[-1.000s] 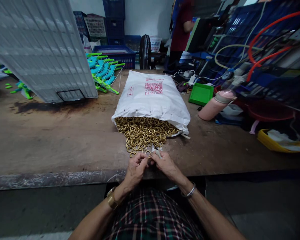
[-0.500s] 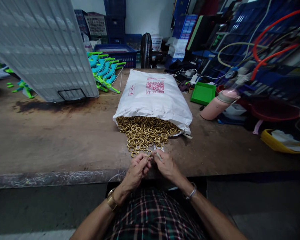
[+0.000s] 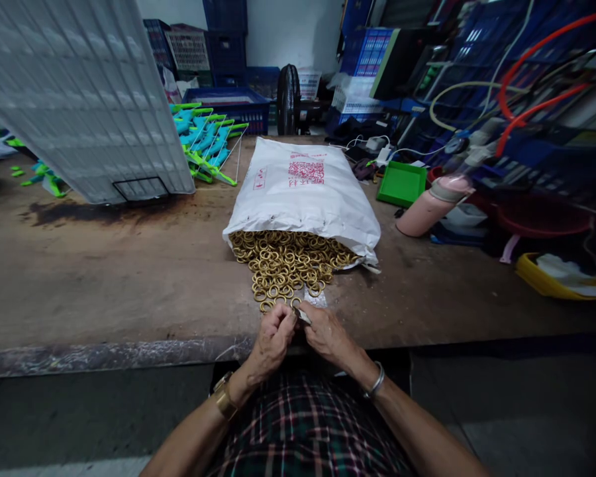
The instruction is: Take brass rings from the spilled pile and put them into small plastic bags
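Left hand (image 3: 273,334) and right hand (image 3: 326,331) both pinch a small metal piece (image 3: 302,315) at the table (image 3: 104,278) edge. Risk: a slipped pinch drops it into the brass rings (image 3: 285,262).

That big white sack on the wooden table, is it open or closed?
Open: the white sack lies on its side, and brass-coloured rings spill from its near end.

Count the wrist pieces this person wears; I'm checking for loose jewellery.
2: a gold watch on the left wrist, a silver bangle on the right wrist. More could be hidden out of frame.
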`<state>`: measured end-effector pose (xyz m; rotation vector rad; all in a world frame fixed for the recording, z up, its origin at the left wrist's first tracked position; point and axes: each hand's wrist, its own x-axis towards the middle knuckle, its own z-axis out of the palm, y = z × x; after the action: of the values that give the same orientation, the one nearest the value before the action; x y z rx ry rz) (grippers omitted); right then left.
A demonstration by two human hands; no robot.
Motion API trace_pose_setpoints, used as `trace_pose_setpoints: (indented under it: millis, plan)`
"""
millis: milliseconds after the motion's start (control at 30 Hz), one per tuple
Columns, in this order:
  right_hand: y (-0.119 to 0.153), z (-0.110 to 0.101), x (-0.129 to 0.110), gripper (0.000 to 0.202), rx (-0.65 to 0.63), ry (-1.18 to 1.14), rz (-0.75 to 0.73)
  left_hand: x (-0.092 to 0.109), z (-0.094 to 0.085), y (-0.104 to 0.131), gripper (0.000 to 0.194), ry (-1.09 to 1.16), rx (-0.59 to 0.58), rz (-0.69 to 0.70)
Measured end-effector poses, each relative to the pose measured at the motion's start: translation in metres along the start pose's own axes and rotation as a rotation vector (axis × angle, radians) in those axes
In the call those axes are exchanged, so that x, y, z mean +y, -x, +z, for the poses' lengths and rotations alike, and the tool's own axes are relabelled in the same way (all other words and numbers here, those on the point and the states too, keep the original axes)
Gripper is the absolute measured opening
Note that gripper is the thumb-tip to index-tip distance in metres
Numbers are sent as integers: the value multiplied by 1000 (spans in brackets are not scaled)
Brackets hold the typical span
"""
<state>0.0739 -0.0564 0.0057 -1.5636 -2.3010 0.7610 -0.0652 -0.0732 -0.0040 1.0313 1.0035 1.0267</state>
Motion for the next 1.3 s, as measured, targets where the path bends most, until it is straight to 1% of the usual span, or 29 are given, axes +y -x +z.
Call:
trace_pose_setpoints:
  millis: [67, 167, 233, 267, 300, 367, 433, 567, 633, 733, 800, 867, 933, 1000, 1133, 1200, 1300]
  plan:
    - [0, -1, 1, 25, -1, 13, 15, 4, 1, 4, 33, 9, -22, -11]
    - [-3, -3, 9, 21, 38, 67, 128, 15, 2, 13, 33, 28, -99, -29]
    - [-6, -4, 15, 20, 75, 96, 197, 21, 2, 18, 32, 78, -161, -75]
    - [-7, -4, 18, 19, 97, 100, 208, 23, 1, 19, 32, 120, -172, -115]
    - [-9, -3, 19, 18, 123, 95, 204, 23, 0, 19, 33, 171, -164, -160]
    - [-12, 0, 19, 15, 162, 69, 188, 21, -3, 17, 32, 266, -98, -229]
    - [-15, 3, 16, 15, 171, 49, 172, 17, -7, 13, 29, 340, -38, -259]
    - [-20, 5, 7, 18, 141, 90, 102, 11, -14, 10, 18, 517, -38, -317]
    - [-21, 4, 4, 17, 116, 121, 86, 10, -16, 10, 21, 617, -40, -364]
    - [-22, 2, 5, 16, 92, 153, 106, 7, -19, 9, 19, 730, -18, -415]
    - [-22, 2, 7, 14, 92, 167, 130, 5, -19, 7, 22, 763, 28, -429]
    - [-22, 3, 10, 15, 96, 148, 154, 4, -18, 7, 22, 725, 79, -416]
    - [-20, 4, 12, 12, 114, 52, 166, 4, -14, 6, 22, 630, 103, -378]
    - [-19, 5, 11, 8, 156, -120, 163, 5, -10, 6, 24, 528, 116, -329]
    - [-13, 2, 2, 11, 233, -442, 189, 5, -1, 7, 35, 369, 157, -242]
    - [-11, 2, -3, 10, 235, -534, 194, 5, 2, 7, 36, 281, 144, -224]
    - [-9, 1, -9, 12, 199, -629, 180, 6, 3, 7, 31, 141, 135, -200]
